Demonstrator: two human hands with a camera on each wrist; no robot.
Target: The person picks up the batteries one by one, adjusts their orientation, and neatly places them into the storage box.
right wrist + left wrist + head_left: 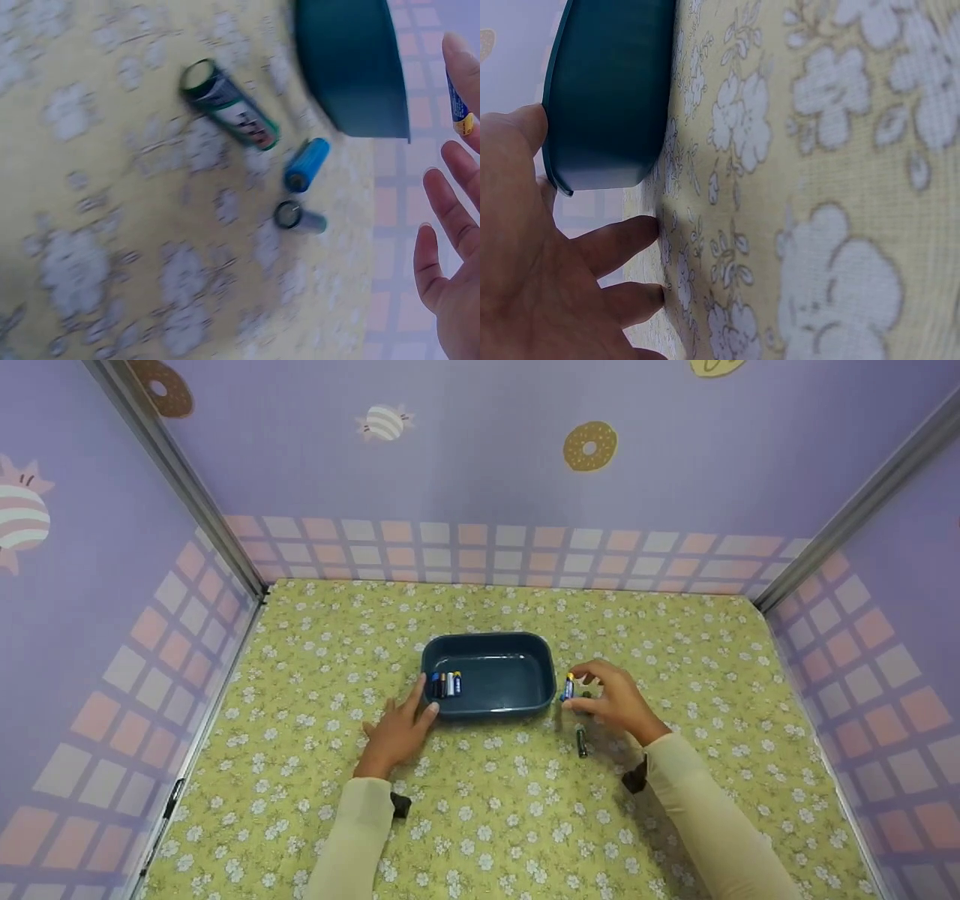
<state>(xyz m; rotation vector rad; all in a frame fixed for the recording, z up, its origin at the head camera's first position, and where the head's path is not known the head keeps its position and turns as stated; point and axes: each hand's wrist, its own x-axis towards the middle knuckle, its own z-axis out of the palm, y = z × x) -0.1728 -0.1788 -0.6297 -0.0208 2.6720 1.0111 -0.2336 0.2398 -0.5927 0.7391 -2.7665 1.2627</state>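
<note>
A dark teal plastic basin [495,710] stands on the cloth, with several batteries [448,685] side by side at its left end. My left hand [395,735] rests at the basin's left front corner, thumb and index finger on the rim; its other fingers [622,244] spread down to the cloth. Just off the basin's right side, my right hand [613,697] pinches a blue battery [568,688] with a yellow end, held raised between thumb and fingertips. Below it on the cloth lie a green battery [232,105], a smaller blue battery [307,165] and a dark-ended battery [300,217].
Yellow floral cloth [480,825] covers the table. Purple panels [480,450] with printed sweets and pink checks enclose the back and both sides, joined by grey metal posts [187,487].
</note>
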